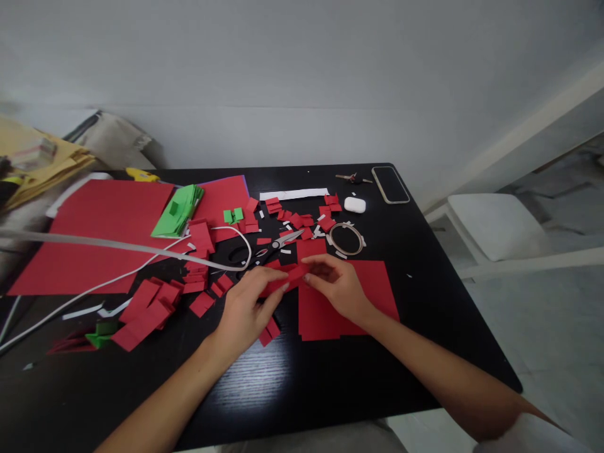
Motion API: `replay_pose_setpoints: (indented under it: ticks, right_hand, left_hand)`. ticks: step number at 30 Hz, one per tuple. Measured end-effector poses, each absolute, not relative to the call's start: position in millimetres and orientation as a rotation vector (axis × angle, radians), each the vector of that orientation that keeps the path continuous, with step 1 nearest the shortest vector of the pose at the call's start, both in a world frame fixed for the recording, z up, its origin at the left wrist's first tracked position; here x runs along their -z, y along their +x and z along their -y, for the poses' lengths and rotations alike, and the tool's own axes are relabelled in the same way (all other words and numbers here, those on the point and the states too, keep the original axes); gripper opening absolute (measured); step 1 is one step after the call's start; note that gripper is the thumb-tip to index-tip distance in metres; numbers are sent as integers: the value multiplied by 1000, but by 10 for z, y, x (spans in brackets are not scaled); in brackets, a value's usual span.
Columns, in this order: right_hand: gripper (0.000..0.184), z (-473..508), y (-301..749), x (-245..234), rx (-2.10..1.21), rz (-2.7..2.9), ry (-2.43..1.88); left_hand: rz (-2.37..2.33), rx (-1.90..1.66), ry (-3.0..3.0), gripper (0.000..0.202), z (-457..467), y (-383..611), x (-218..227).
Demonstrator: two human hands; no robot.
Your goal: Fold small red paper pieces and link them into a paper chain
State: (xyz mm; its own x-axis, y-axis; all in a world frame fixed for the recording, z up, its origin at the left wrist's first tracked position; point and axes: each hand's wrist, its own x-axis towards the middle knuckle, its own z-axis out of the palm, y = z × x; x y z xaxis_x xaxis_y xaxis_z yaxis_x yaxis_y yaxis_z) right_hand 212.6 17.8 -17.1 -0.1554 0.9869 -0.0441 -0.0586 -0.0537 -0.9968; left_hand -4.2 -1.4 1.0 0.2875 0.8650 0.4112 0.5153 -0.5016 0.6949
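Between my two hands is a folded strip of red paper (297,273), held just above the table. My left hand (250,299) pinches its left part between thumb and fingers. The right end is gripped by the fingertips of my right hand (337,286). Beneath my right hand lie larger red paper sheets (349,314). A pair of scissors (278,244) with dark handles rests just beyond my left hand, blades partly apart. Small folded red pieces (302,220) and white scraps are scattered beyond the hands. A roll of tape (346,238) lies past my right hand.
Big red sheets (94,239), a green paper stack (177,214) and folded red pieces (151,308) cover the left side. A white cable (141,242) crosses there. A phone (391,184), keys (353,178) and a white case (355,205) lie at the far right. A stool (495,226) stands beyond.
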Motion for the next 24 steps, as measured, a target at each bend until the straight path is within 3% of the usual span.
replay_pose_setpoints:
  ticks: [5, 9, 24]
  right_hand:
    - [27, -120, 2106, 129, -1311, 1390, -1104]
    - [18, -94, 2101, 115, -1268, 1490, -1081]
    - [19, -63, 2087, 110, -1178, 1557, -1096]
  left_hand:
    - [-1157, -1027, 2178, 26, 8, -21, -8]
    - [-1114, -1006, 2216, 33, 13, -28, 10]
    - [-1215, -1034, 2236, 19, 54, 20, 35]
